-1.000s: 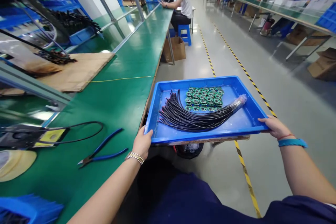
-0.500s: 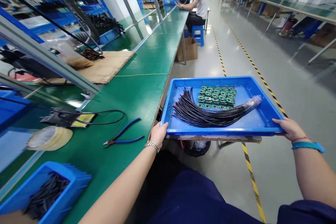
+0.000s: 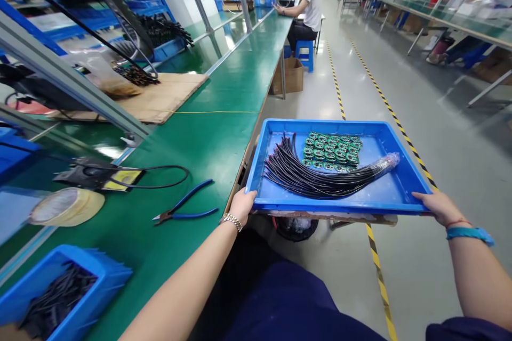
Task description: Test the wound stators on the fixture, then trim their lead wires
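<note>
A shallow blue plastic tray [image 3: 392, 192] rests on a board-like stand beside the green bench. My left hand [image 3: 242, 205] grips its near left corner, the thumb on the rim and the other fingers hidden beneath. At the near right corner my right hand [image 3: 439, 205] is closed on the rim as well, fingertips partly out of sight. Inside the tray lies a curved bundle of black cables [image 3: 320, 180], its right end wrapped in clear plastic. Behind the bundle, small round green circuit boards [image 3: 331, 149] sit in rows.
On the green workbench [image 3: 216, 144] lie blue-handled cutting pliers [image 3: 186, 205], a tape roll [image 3: 68, 206] and a blue bin [image 3: 100, 277] of black pieces. Under the tray stands a dark waste bin [image 3: 296, 228]. A person [image 3: 310, 5] sits farther along the bench.
The view has shifted slightly, so the bench items sit a little farther left. Both hands keep their hold on the tray, and its contents look the same.
</note>
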### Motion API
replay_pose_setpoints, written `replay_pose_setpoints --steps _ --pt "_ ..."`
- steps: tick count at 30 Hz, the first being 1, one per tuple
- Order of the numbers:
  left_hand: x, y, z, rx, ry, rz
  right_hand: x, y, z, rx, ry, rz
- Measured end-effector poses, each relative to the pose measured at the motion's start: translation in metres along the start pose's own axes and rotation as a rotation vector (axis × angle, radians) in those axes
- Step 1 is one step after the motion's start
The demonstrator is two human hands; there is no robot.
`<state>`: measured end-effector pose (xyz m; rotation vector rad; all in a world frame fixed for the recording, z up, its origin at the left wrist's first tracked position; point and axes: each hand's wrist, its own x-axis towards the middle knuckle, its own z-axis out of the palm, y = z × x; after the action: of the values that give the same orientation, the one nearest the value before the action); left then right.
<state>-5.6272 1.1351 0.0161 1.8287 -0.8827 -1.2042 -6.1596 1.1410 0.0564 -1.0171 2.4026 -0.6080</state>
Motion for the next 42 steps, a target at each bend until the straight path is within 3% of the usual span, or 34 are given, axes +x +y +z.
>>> replay_pose_setpoints --steps 4,7,9,12,14,17,19,21,25,28,32,36,40,42 --pt "0.003 -0.001 0.0 0.013 0.003 0.009 -0.003 -0.002 -0.004 0.012 -0.053 0.071" --pt "0.0 0.004 -0.001 0.021 -0.023 -0.001 -0.012 -0.013 -0.008 -0.062 0.015 0.048" --pt "-0.01 0.009 -0.003 0.024 -0.015 0.005 -0.027 -0.032 -0.003 -0.155 0.148 -0.142" --pt "-0.041 0.014 -0.012 0.177 0.043 0.216 -0.073 -0.082 0.028 -0.165 0.312 -0.76" --pt "-0.07 0.014 -0.026 0.371 0.065 0.485 -0.12 -0.125 0.066 -0.016 0.156 -1.1" --pt "-0.118 0.003 -0.06 0.626 0.14 0.802 -0.207 -0.187 0.133 0.207 -0.177 -1.463" --pt "-0.147 -0.013 -0.09 0.77 0.263 0.912 -0.267 -0.213 0.173 0.337 -0.423 -1.606" --pt "-0.176 -0.035 -0.12 0.903 0.394 0.933 -0.32 -0.224 0.202 0.44 -0.668 -1.689" --pt "-0.241 -0.096 -0.171 1.056 0.638 0.713 -0.38 -0.222 0.242 0.456 -1.07 -1.933" --pt "-0.297 -0.151 -0.186 1.063 0.826 0.467 -0.404 -0.22 0.265 0.426 -1.197 -2.079" --pt "-0.367 -0.217 -0.179 0.974 1.091 0.156 -0.44 -0.214 0.278 0.413 -1.252 -2.225" --pt "-0.428 -0.256 -0.173 0.887 1.251 -0.126 -0.488 -0.195 0.291 0.452 -1.262 -2.397" --pt "-0.487 -0.294 -0.202 0.775 1.273 -0.335 -0.543 -0.173 0.319 0.512 -1.179 -2.658" --pt "-0.508 -0.313 -0.22 0.721 1.279 -0.406 -0.558 -0.167 0.33 0.44 -1.098 -2.771"
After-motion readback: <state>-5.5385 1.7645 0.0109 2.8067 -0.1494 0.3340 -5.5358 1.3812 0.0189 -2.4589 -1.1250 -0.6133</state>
